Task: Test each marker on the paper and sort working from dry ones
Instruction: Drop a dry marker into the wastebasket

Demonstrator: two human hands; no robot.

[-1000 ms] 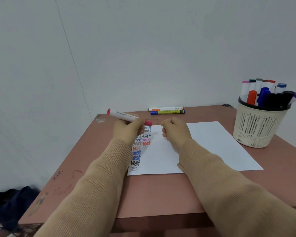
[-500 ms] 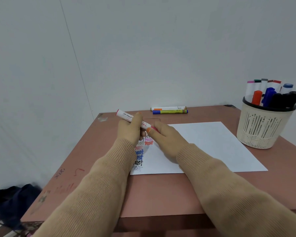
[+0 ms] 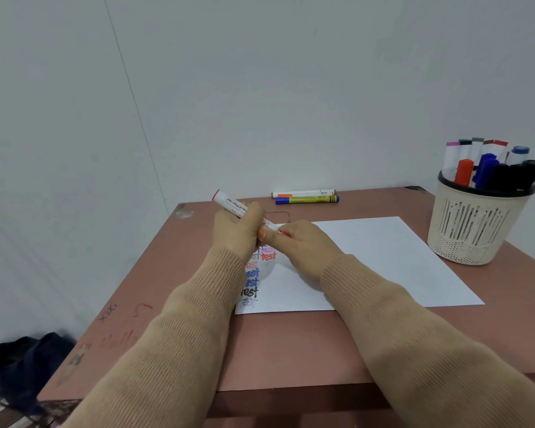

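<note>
My left hand (image 3: 233, 230) grips a white marker (image 3: 229, 203) with red ends, tilted with its tail up and to the left, above the top left corner of the white paper (image 3: 368, 261). My right hand (image 3: 303, 245) meets it from the right and pinches the marker's red cap end (image 3: 283, 233). On the paper's left side runs a column of the word "test" (image 3: 252, 279) in red, blue, black and grey, partly hidden by my left wrist.
A cream mesh basket (image 3: 473, 230) with several markers stands at the right of the brown table (image 3: 291, 344). Two markers (image 3: 305, 196) lie side by side at the far edge. Scribbles mark the table's left edge. A dark bag (image 3: 19, 359) lies on the floor at left.
My right hand, a fist on the paper a second ago, has moved left onto the marker's cap end. My left hand has tilted the marker steeper.
</note>
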